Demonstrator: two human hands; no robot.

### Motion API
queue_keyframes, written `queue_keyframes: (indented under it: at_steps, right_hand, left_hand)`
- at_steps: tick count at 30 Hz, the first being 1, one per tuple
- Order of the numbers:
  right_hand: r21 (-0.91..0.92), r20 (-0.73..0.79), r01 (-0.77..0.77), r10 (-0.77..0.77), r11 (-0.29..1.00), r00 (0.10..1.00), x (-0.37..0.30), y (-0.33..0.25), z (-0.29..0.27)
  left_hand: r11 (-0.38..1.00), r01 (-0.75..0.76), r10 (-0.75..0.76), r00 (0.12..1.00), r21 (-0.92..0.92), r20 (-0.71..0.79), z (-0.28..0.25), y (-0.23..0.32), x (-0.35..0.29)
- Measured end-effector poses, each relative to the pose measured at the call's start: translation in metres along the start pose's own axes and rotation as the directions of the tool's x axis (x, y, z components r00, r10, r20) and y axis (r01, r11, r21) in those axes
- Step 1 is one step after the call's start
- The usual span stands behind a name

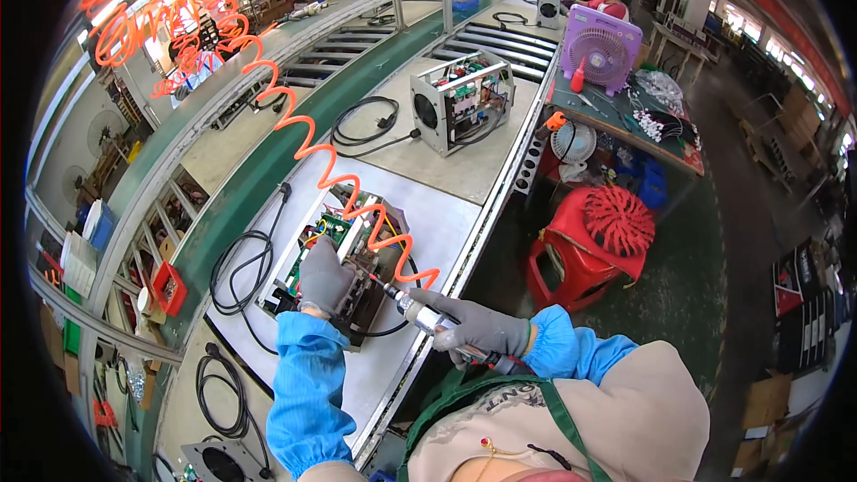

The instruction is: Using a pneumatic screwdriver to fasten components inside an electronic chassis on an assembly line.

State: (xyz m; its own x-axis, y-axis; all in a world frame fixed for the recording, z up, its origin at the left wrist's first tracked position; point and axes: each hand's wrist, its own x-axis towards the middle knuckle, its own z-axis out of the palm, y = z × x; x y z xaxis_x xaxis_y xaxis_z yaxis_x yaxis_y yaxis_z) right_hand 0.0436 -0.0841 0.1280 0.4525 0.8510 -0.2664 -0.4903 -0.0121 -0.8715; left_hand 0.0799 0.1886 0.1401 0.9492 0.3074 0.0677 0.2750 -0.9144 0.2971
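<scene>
In my gloved right hand [482,328] is a silver power screwdriver [420,314], gripped around its body. Its thin bit points left at the open side of a metal-framed electronic unit [361,299]; whether the tip touches a screw I cannot tell. Green circuit boards and coloured wires show inside this unit, which lies on a white board [428,214]. My gloved left hand [324,278] rests over the unit's near left part, its fingers bunched together and reaching in among the wires. What those fingertips pinch is hidden.
An orange coiled hose [308,138] hangs across the unit. Black power cords [241,272] lie to its left. Another open unit [460,103] stands farther up the line. On the right are a red stool [580,254] and a bench with a purple fan [600,49]. People work beyond.
</scene>
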Motion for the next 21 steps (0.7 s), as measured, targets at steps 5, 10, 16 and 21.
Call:
queue_keyframes:
  at_steps: [5,10,16,21]
  right_hand:
    - [-0.023,0.004,0.026,-0.026,0.999,1.000,0.000,-0.002,0.003]
    - [-0.019,0.012,0.021,-0.021,1.000,1.000,-0.001,-0.002,0.001]
    - [-0.064,0.002,-0.002,0.002,0.998,1.000,-0.003,-0.006,0.005]
    - [-0.106,-0.037,-0.023,0.019,0.994,0.999,-0.002,-0.013,0.009]
  left_hand:
    - [1.000,0.027,-0.027,0.999,0.002,0.030,-0.002,0.001,0.000]
    - [0.999,-0.029,0.028,0.999,-0.044,-0.033,0.002,-0.002,-0.004]
    - [0.991,-0.110,0.102,0.990,-0.081,-0.097,0.011,-0.014,-0.004]
    - [0.991,-0.078,0.068,0.994,-0.108,-0.091,0.008,-0.013,-0.005]
